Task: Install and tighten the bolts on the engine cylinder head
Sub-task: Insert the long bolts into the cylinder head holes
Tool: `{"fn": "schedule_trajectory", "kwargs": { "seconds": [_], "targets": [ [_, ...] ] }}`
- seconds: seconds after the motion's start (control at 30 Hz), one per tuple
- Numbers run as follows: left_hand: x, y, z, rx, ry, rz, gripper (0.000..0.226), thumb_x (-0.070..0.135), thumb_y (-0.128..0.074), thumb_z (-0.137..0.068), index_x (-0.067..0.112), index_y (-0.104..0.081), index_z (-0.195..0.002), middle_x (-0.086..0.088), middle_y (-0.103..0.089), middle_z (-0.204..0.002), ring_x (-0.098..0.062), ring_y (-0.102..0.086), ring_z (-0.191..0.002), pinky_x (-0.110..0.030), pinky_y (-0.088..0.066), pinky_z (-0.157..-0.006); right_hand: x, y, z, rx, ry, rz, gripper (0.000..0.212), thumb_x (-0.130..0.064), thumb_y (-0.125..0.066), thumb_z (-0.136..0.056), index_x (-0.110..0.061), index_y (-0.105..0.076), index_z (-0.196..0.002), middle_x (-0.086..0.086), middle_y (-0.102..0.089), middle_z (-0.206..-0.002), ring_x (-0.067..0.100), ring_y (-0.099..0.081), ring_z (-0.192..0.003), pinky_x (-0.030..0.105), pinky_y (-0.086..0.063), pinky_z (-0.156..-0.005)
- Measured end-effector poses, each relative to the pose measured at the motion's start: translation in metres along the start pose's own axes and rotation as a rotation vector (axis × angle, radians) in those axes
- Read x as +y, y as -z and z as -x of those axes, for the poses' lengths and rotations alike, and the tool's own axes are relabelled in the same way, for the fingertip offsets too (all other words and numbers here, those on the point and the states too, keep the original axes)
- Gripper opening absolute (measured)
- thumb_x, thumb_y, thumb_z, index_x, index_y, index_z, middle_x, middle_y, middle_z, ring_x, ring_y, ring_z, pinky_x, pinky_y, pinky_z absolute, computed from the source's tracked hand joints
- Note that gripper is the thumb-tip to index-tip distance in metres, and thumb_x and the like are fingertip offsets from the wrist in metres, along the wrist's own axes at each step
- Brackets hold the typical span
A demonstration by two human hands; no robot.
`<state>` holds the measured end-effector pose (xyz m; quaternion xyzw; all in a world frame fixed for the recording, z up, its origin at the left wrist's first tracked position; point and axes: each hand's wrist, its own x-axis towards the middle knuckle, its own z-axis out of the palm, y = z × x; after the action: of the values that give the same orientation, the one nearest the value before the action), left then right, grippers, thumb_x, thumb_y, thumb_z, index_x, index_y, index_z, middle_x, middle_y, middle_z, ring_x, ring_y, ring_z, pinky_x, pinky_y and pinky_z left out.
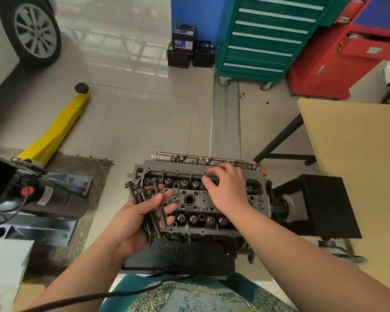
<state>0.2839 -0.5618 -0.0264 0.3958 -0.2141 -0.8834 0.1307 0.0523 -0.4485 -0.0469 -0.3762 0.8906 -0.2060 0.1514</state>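
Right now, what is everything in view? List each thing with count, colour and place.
cylinder head: one, grey metal, centre, on a black stand
bolts: a bundle, dark, in the left hand
lift arm: one, yellow, floor left
car wheel: one, silver rim, top left
batteries: several, black, by the blue wall
tool cabinet: one, green, top centre
red cabinet: one, top right
table: one, tan, right
left hand: holds the bolts
right hand: fingers on the head's far side; grasp unclear
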Motion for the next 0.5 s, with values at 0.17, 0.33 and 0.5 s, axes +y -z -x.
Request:
{"fn": "schedule_trajectory", "kwargs": {
  "seconds": [0.17,0.33,0.5],
  "targets": [
    [-0.005,-0.002,0.003,0.03,0.002,-0.04,0.045,0.008,-0.075,-0.086,0.011,-0.07,-0.13,-0.016,-0.073,-0.131,-0.038,-0.074,-0.113,-0.046,-0.065,-0.076,0.0,-0.001,-0.007,-0.03,-0.147,0.183,0.053,-0.054,-0.071,-0.088,-0.033,-0.054,-0.133,-0.003,-0.047,-0.136,0.024,-0.04,-0.129,0.044,-0.037,-0.111],
    [-0.005,-0.001,0.009,-0.039,0.02,-0.215,0.044,0.009,-0.073,-0.092,0.006,-0.064,-0.135,-0.018,-0.073,-0.13,-0.034,-0.078,-0.099,-0.038,-0.065,-0.068,-0.04,0.014,0.011,-0.209,-0.012,-0.167,0.048,-0.06,-0.063,-0.088,-0.036,-0.062,-0.13,-0.023,-0.06,-0.118,0.004,-0.057,-0.111,0.033,-0.049,-0.096],
    [-0.012,-0.006,0.015,-0.178,-0.006,-0.366,0.04,0.015,-0.068,-0.1,0.012,-0.06,-0.139,-0.022,-0.072,-0.128,-0.029,-0.074,-0.083,-0.029,-0.057,-0.059,-0.081,0.015,0.03,-0.637,-0.146,-0.513,0.029,-0.046,-0.07,-0.094,-0.029,-0.076,-0.117,-0.009,-0.079,-0.1,0.007,-0.076,-0.087,0.034,-0.057,-0.091]
  ]
}}
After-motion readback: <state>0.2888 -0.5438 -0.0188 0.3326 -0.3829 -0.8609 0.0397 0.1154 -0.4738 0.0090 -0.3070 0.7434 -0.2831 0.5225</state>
